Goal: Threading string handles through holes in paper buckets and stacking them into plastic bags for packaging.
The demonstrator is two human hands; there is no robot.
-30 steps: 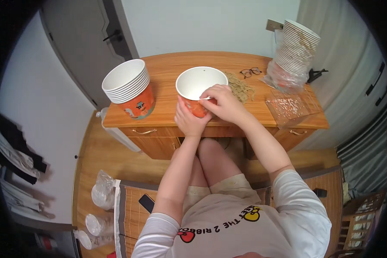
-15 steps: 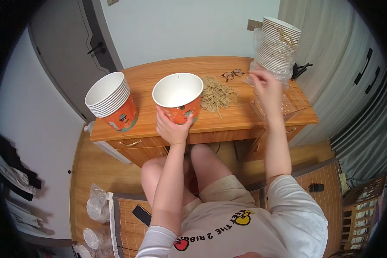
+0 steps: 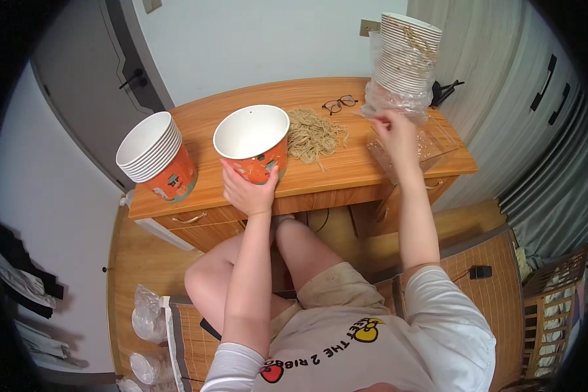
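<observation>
My left hand (image 3: 250, 193) is wrapped round the near side of an orange paper bucket (image 3: 268, 168) with a white inside, which stands upright at the middle of the desk. To the right, my right hand (image 3: 396, 134) is raised over a clear box (image 3: 431, 154) with small pale bits in it. Its thumb and fingertips are pinched together beside the clear plastic wrap; whatever they hold is too small to make out. A loose heap of tan strings (image 3: 312, 137) lies just right of the bucket.
Nested orange buckets (image 3: 170, 173) stand at the desk's left end. A tall stack of white-rimmed buckets (image 3: 408, 55), partly in plastic wrap (image 3: 398, 99), rises at the back right. Eyeglasses (image 3: 340, 104) lie behind the strings. Below is the desk's front edge with drawers (image 3: 189, 218).
My right hand has come slightly lower and nearer the box, fingers still pinched. The whole view has shifted a little; my left hand keeps its grip on the bucket.
</observation>
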